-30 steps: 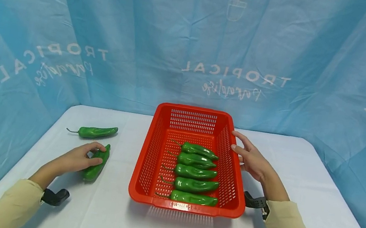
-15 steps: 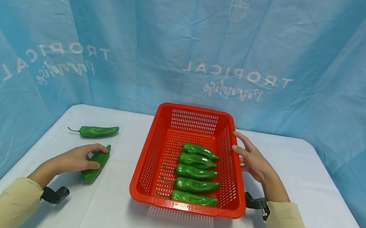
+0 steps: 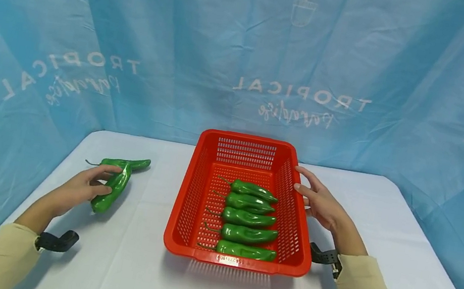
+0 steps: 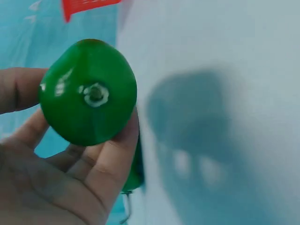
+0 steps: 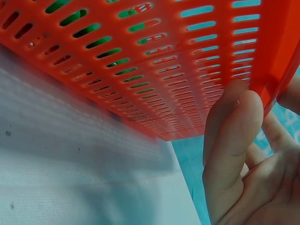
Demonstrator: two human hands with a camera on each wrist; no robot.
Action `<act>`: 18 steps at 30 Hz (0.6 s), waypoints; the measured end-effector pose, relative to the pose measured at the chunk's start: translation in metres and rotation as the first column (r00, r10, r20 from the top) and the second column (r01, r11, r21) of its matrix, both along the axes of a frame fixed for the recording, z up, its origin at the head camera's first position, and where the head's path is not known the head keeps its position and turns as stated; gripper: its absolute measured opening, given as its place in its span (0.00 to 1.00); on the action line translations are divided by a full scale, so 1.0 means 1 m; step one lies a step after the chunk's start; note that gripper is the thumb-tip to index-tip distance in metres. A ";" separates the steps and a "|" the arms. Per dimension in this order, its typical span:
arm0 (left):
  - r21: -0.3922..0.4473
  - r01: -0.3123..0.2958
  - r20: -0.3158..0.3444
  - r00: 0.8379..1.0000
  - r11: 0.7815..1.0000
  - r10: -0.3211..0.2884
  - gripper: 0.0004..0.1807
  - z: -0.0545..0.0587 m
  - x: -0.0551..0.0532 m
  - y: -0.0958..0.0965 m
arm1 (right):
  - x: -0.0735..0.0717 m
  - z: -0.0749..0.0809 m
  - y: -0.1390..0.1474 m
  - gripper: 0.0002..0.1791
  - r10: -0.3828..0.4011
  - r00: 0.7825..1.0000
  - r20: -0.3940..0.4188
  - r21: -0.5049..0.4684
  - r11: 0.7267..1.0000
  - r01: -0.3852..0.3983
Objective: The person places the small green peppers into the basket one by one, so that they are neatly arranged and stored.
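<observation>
My left hand pinches a green chili pepper between thumb and fingers, raised off the table with its shadow falling apart from it. In the left wrist view its blunt end faces the camera and shows a small pale scar with no long stem. A second green pepper, thin-stemmed, lies just behind and is partly covered by the held one. On the right, my right hand grips the side rim of a red plastic basket. In the right wrist view, a fingertip sits under that rim against the slotted wall.
Inside the basket several green peppers lie in a row, stems to the left. The white-covered table ends at a blue printed curtain at the back and sides. Each wrist wears a black band.
My left hand has lifted the pepper from the table and carried it back and left, over part of the other pepper. The right hand and basket stay put.
</observation>
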State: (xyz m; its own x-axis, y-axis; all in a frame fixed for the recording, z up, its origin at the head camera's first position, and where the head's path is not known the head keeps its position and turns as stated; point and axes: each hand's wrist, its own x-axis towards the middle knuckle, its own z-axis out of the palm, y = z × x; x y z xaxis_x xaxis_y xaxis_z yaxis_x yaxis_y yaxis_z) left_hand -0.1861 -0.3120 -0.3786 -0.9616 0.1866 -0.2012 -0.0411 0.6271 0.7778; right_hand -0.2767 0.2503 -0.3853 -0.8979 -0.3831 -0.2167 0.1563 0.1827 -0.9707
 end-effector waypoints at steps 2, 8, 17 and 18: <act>0.052 -0.026 -0.027 0.999 0.998 0.027 0.33 0.007 -0.002 -0.002 | -0.001 0.000 0.000 0.37 0.000 1.000 0.001 -0.002 1.000 0.000; 0.122 -0.100 -0.139 0.983 0.987 0.117 0.32 0.032 -0.008 0.000 | 0.000 -0.001 0.000 0.37 -0.004 1.000 0.004 0.001 1.000 0.004; 0.174 -0.144 -0.205 0.962 0.974 0.178 0.31 0.045 -0.005 0.021 | 0.001 -0.001 -0.001 0.37 -0.007 1.000 0.010 -0.004 1.000 0.008; 0.169 -0.137 -0.203 0.964 0.976 0.170 0.32 0.045 -0.005 0.024 | 0.001 -0.001 -0.001 0.37 -0.008 1.000 0.009 -0.003 1.000 0.008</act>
State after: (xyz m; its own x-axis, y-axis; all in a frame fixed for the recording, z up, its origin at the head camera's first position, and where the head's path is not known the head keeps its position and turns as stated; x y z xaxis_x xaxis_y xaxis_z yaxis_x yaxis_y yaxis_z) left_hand -0.1911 -0.2881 -0.3340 -0.9984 0.0454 0.0328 0.0512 0.5000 0.8645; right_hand -0.2756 0.2493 -0.3861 -0.8988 -0.3767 -0.2242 0.1669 0.1788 -0.9696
